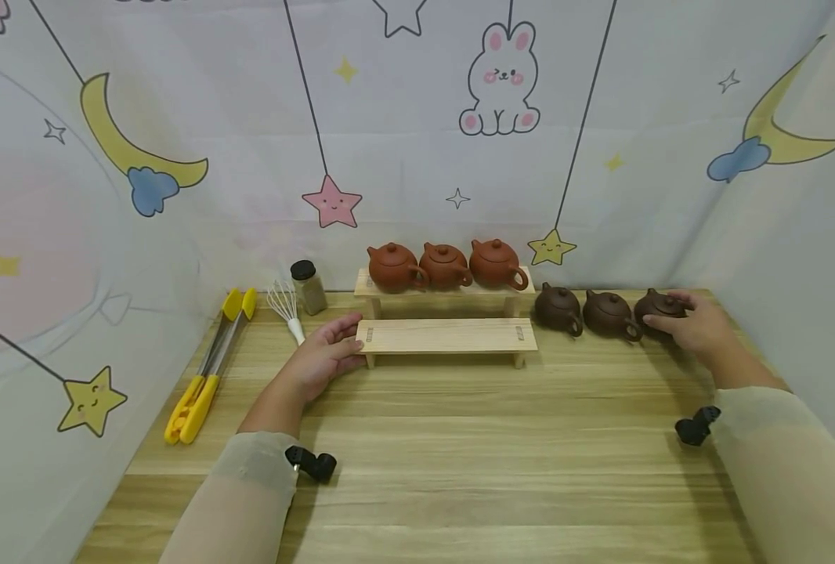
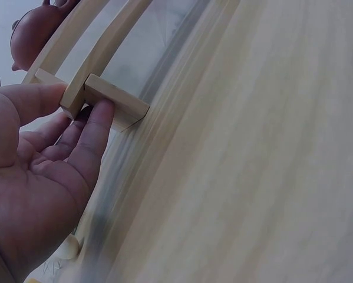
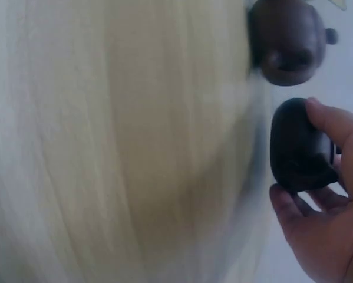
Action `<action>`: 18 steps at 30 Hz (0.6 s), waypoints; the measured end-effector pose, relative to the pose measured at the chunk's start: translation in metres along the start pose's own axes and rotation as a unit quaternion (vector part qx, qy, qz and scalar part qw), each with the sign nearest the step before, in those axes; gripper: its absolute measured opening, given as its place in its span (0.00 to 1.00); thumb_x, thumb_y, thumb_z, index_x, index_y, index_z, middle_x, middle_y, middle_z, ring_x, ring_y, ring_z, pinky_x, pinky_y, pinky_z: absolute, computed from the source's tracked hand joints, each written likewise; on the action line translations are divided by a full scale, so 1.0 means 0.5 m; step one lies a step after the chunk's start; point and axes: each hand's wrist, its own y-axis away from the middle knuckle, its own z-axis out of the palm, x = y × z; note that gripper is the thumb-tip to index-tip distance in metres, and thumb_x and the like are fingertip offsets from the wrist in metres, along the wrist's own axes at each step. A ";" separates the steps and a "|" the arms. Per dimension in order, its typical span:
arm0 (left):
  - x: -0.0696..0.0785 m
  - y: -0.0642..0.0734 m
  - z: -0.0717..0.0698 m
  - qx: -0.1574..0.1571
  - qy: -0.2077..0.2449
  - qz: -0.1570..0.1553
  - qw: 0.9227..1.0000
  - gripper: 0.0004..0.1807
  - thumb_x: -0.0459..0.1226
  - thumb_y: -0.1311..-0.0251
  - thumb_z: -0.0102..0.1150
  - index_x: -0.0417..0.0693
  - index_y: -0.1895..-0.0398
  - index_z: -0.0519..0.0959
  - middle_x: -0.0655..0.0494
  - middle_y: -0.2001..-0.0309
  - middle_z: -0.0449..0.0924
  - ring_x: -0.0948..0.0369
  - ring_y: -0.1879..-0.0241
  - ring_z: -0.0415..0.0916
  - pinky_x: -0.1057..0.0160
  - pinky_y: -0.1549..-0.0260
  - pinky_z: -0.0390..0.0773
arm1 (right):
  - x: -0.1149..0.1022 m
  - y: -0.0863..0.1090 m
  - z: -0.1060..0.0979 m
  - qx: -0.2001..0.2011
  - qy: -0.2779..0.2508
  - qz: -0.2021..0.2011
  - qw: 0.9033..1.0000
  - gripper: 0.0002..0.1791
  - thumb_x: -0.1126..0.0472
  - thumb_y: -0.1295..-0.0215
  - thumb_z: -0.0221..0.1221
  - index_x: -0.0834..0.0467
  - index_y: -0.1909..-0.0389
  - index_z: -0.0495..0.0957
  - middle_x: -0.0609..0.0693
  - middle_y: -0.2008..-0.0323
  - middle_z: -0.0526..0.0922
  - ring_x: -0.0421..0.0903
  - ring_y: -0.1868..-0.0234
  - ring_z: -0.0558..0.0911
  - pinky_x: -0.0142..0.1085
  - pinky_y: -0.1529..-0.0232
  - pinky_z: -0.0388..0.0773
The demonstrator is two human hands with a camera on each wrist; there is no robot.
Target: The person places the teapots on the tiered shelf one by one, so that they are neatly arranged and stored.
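My left hand (image 1: 322, 356) pinches the left end of the front wooden stand (image 1: 446, 337); in the left wrist view the thumb lies on the board (image 2: 82, 88) and the fingers are beneath it, by the leg. At the far right, my right hand (image 1: 695, 325) grips the last dark brown teapot (image 1: 657, 305). In the right wrist view, thumb and fingers span that teapot (image 3: 300, 141), and its base looks slightly off the table. Two more dark brown teapots (image 1: 557, 305) (image 1: 606, 312) stand to its left. On the rear wooden stand (image 1: 446, 291) sit three reddish-brown teapots (image 1: 392, 266).
Yellow-handled tongs (image 1: 209, 368) lie at the table's left side. Beside my left hand are a white-handled whisk (image 1: 287, 309) and a black-capped jar (image 1: 309, 288). A patterned curtain (image 1: 417, 141) hangs behind the wooden table (image 1: 460, 454).
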 end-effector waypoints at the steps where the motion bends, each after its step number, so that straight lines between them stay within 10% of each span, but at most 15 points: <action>1: 0.001 0.000 0.000 0.000 0.001 -0.001 1.000 0.37 0.29 0.20 0.50 0.42 0.13 0.51 0.38 0.17 0.55 0.49 0.26 0.69 0.62 0.37 0.84 | -0.002 0.004 -0.005 0.003 0.000 0.000 1.000 0.55 0.36 0.25 0.61 0.66 0.15 0.48 0.78 0.18 0.47 0.81 0.20 0.51 0.75 0.25 0.59; 18: -0.002 -0.003 -0.001 0.001 0.003 -0.002 1.000 0.37 0.29 0.20 0.50 0.43 0.13 0.51 0.38 0.17 0.55 0.51 0.27 0.69 0.64 0.38 0.85 | -0.155 0.127 0.001 -0.020 0.053 -0.068 0.996 0.57 0.27 0.35 0.66 0.50 0.14 0.56 0.72 0.24 0.67 0.73 0.28 0.71 0.55 0.46 0.81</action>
